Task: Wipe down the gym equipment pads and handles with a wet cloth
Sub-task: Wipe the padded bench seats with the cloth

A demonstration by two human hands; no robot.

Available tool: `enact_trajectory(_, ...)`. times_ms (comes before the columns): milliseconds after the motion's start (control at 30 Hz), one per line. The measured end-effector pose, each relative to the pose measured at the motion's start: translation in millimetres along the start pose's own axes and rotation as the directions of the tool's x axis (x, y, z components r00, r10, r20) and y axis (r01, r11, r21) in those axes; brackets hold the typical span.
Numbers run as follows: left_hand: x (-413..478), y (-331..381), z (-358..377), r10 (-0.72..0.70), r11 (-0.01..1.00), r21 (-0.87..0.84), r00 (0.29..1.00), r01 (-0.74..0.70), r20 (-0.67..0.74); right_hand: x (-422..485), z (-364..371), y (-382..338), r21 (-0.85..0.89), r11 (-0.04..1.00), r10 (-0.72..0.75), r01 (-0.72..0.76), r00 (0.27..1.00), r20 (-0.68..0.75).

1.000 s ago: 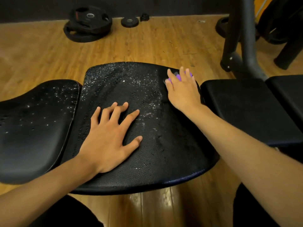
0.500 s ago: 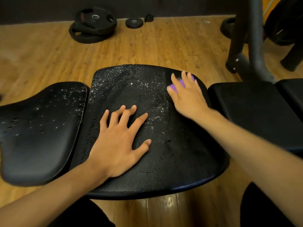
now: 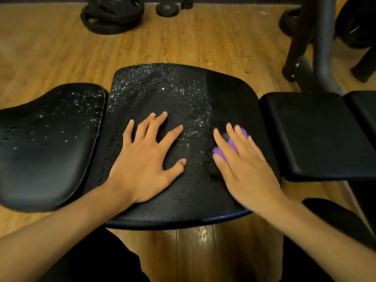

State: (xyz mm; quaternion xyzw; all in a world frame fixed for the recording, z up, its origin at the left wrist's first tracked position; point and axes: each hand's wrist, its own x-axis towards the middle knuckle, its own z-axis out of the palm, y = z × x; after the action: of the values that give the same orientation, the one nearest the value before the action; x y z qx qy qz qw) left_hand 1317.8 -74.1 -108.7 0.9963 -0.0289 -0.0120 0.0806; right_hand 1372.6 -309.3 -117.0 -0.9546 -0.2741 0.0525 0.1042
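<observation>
Entry: left hand [image 3: 146, 159] flat, spread, empty, bracing wet bench pad [image 3: 234, 94]; right hand [image 3: 244, 167] flat, pressing purple cloth [image 3: 232, 145]. Risks, I judge: cloth slips from unclasped fingers; droplets [image 3: 162, 88] beyond left hand missed.

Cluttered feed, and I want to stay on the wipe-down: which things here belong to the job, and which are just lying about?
Job: purple cloth under the right hand; left hand flat on the wet middle pad; droplet-speckled left pad; right pad.
Lying about: weight plates on the floor; small plate beside them; grey machine frame.
</observation>
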Motion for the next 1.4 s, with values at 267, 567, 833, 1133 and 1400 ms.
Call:
enact_trajectory(267, -0.4, 0.6, 1.6, -0.006, 1.000, 0.003, 1.000, 0.006, 0.000, 176.3, -5.3, 38.2, 0.093, 0.983, 0.161, -0.156, 0.986, -0.052)
enact_trajectory(567, -1.5, 1.6, 0.1, -0.003, 1.000, 0.006, 1.000, 0.003, -0.005, -63.8, 6.0, -11.6, 0.049, 0.998, 0.021, -0.025, 0.996, 0.082)
enact_trajectory(833, -0.4, -1.9, 3.1, 0.005, 1.000, -0.001, 1.000, -0.006, -0.022, 156.1, -6.2, 46.4, 0.109, 0.953, 0.292, -0.281, 0.951, -0.100)
enact_trajectory(1133, -2.0, -1.0, 2.6, 0.009, 1.000, 0.002, 1.000, -0.009, -0.007, -45.6, 1.0, 5.1, 0.065, 0.992, 0.112, -0.113, 0.994, 0.015)
enact_trajectory(1400, -0.5, -1.1, 2.1, 0.007, 1.000, 0.016, 1.000, -0.006, -0.012, 141.8, -6.6, 84.0, 0.240, 0.945, 0.252, -0.224, 0.963, -0.094)
